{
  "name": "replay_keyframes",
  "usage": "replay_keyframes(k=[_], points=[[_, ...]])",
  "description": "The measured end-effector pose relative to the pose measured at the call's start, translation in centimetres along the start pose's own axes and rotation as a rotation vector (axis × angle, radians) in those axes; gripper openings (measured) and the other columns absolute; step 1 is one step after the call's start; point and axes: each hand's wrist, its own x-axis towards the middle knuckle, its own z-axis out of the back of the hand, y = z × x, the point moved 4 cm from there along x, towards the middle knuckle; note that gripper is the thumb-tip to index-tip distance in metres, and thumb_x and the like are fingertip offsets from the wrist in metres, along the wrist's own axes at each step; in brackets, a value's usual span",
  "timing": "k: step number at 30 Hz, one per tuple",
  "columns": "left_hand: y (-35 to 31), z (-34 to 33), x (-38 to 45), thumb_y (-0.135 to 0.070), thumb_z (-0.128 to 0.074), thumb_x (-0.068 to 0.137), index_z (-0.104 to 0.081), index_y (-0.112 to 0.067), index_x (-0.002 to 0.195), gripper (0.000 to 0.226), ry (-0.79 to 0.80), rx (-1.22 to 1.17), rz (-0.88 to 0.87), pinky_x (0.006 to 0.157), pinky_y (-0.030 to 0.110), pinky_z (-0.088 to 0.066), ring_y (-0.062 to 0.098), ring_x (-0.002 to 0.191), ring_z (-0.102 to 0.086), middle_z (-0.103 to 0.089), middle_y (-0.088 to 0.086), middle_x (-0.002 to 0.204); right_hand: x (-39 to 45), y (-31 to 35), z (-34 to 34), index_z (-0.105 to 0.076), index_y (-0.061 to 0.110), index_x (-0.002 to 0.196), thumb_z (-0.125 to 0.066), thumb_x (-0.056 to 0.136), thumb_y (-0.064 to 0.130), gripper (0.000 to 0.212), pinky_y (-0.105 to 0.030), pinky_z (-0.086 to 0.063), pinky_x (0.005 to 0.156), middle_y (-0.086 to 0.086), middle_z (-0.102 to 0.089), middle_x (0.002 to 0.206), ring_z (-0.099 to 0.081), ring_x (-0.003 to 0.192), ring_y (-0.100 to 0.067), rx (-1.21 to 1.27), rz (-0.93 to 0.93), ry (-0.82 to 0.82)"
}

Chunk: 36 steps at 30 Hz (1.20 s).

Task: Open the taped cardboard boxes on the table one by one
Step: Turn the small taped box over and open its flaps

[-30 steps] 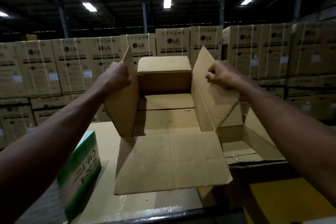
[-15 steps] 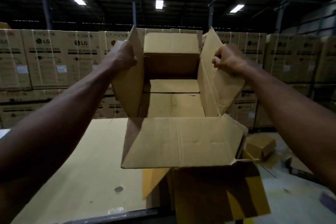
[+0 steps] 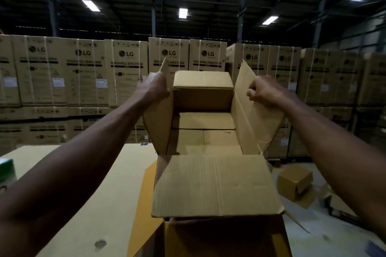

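Note:
I hold an opened brown cardboard box (image 3: 215, 185) up in the air, past the right edge of the table (image 3: 100, 194). Its near flap hangs toward me and its far flap stands up. The inside looks empty. My left hand (image 3: 154, 87) is shut on the box's left flap. My right hand (image 3: 265, 92) is shut on the right flap. Both flaps are pulled outward and upward.
A green and white carton (image 3: 7, 171) shows at the left edge on the table. A small opened cardboard box (image 3: 295, 181) lies on the floor at the right, with scraps around it. Stacked washing machine cartons (image 3: 127, 73) form a wall behind.
The box has travelled from above the table to the right, off its edge, carried by both hands. The view swung right, so the green carton slid to the left edge and the floor came into sight.

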Motion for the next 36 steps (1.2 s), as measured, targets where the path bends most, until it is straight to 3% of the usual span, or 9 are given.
replay_keyframes(k=[3, 6, 8, 16, 21, 24, 27, 32, 36], points=[[0.4, -2.4, 1.8, -0.01, -0.064, 0.094, -0.055, -0.014, 0.098, 0.01, 0.026, -0.043, -0.003, 0.078, 0.043, -0.061, 0.023, 0.082, -0.066, -0.063, 0.008, 0.097, 2.3, -1.5, -2.5, -0.069, 0.017, 0.099, -0.061, 0.102, 0.024, 0.011, -0.028, -0.051, 0.065, -0.003, -0.067, 0.089, -0.066, 0.079, -0.014, 0.004, -0.005, 0.046], [0.7, -5.0, 3.3, -0.005, -0.062, 0.095, -0.054, -0.012, 0.104, 0.013, 0.059, -0.062, -0.02, 0.06, 0.024, -0.054, 0.013, 0.075, -0.062, -0.058, 0.003, 0.092, 4.4, -3.1, -5.0, -0.068, 0.021, 0.096, -0.062, 0.101, 0.023, 0.008, -0.027, -0.05, 0.065, -0.001, -0.068, 0.09, -0.066, 0.081, -0.013, 0.029, -0.016, 0.089], [1.1, -7.3, 4.0, -0.006, -0.062, 0.095, -0.059, -0.006, 0.109, 0.014, 0.082, -0.086, -0.014, 0.055, 0.019, -0.049, 0.011, 0.074, -0.063, -0.061, 0.004, 0.093, 5.3, -4.1, -7.0, -0.067, 0.022, 0.095, -0.062, 0.1, 0.022, 0.007, -0.025, -0.046, 0.062, -0.001, -0.068, 0.09, -0.066, 0.081, -0.012, 0.05, -0.029, 0.112], [2.6, -14.4, 5.3, -0.006, -0.063, 0.095, -0.062, -0.01, 0.097, 0.005, 0.201, -0.113, 0.086, 0.05, 0.016, -0.045, 0.008, 0.071, -0.062, -0.064, 0.004, 0.091, 7.1, -7.4, -16.1, -0.071, 0.021, 0.09, -0.063, 0.101, 0.024, 0.013, -0.029, -0.049, 0.061, -0.001, -0.071, 0.085, -0.067, 0.077, -0.013, 0.034, -0.064, 0.248], [4.8, -18.8, 5.2, -0.004, -0.065, 0.093, -0.057, -0.019, 0.08, 0.021, 0.244, -0.101, 0.172, 0.047, 0.013, -0.041, 0.004, 0.067, -0.059, -0.061, -0.002, 0.081, 7.7, -8.9, -21.0, -0.073, 0.018, 0.09, -0.063, 0.101, 0.023, 0.015, -0.029, -0.05, 0.064, -0.002, -0.07, 0.087, -0.066, 0.078, -0.013, 0.059, -0.058, 0.324], [6.7, -21.6, 4.6, -0.004, -0.066, 0.092, -0.062, -0.016, 0.087, 0.013, 0.269, -0.094, 0.232, 0.053, 0.015, -0.044, 0.007, 0.072, -0.063, -0.066, 0.004, 0.089, 7.7, -9.6, -23.9, -0.068, 0.025, 0.082, -0.065, 0.1, 0.024, 0.018, -0.032, -0.055, 0.07, -0.003, -0.071, 0.088, -0.067, 0.079, -0.014, 0.098, -0.05, 0.356], [8.1, -24.0, 3.5, -0.005, -0.066, 0.092, -0.053, -0.023, 0.081, 0.025, 0.293, -0.104, 0.245, 0.062, 0.019, -0.047, 0.011, 0.079, -0.063, -0.059, -0.003, 0.084, 7.0, -10.2, -26.6, -0.069, 0.021, 0.086, -0.064, 0.1, 0.022, 0.014, -0.031, -0.056, 0.071, -0.002, -0.07, 0.088, -0.068, 0.079, -0.013, 0.141, -0.058, 0.367], [10.2, -28.0, 1.5, -0.007, -0.068, 0.091, -0.06, -0.013, 0.097, 0.011, 0.35, -0.053, 0.278, 0.054, 0.016, -0.044, 0.011, 0.075, -0.064, -0.061, -0.001, 0.083, 5.3, -10.8, -30.9, -0.07, 0.02, 0.088, -0.063, 0.099, 0.022, 0.013, -0.036, -0.061, 0.076, -0.002, -0.069, 0.088, -0.068, 0.08, -0.014, 0.187, -0.081, 0.415], [10.7, -30.2, -0.1, -0.008, -0.066, 0.093, -0.052, -0.028, 0.076, 0.029, 0.362, -0.053, 0.288, 0.054, 0.015, -0.042, 0.006, 0.069, -0.06, -0.059, -0.005, 0.078, 3.9, -10.9, -33.5, -0.07, 0.019, 0.086, -0.06, 0.101, 0.024, 0.019, -0.034, -0.056, 0.068, -0.003, -0.069, 0.084, -0.066, 0.077, -0.017, 0.153, -0.09, 0.465]])
